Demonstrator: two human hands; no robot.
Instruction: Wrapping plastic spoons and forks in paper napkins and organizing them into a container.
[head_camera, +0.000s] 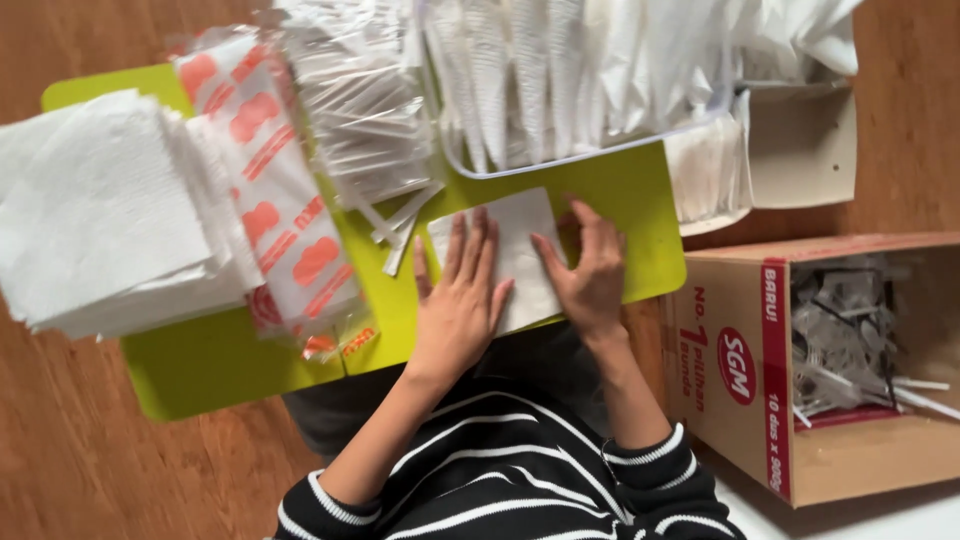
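Both hands lie flat and open, palms down, on a white folded paper napkin that rests on a lime-green plastic board; neither hand grips anything. The left hand has its fingers spread and pressed over the napkin's left half. The right hand presses the napkin's right edge, fingertips pointing toward the left hand.

Far to the left of the hands sits a thick stack of white square paper napkins, overhanging the board's edge. Nearer, just left of the left hand, lies a clear plastic packet printed with orange-red shapes. Above the left hand's fingertips is a bundle of thin white sticks in clear wrappers, a few loose ones almost touching the napkin. Above both hands stands a clear plastic tub of folded white napkins. To the right of the right hand, off the board on the wooden floor, an open brown cardboard box holds clear plastic forks.
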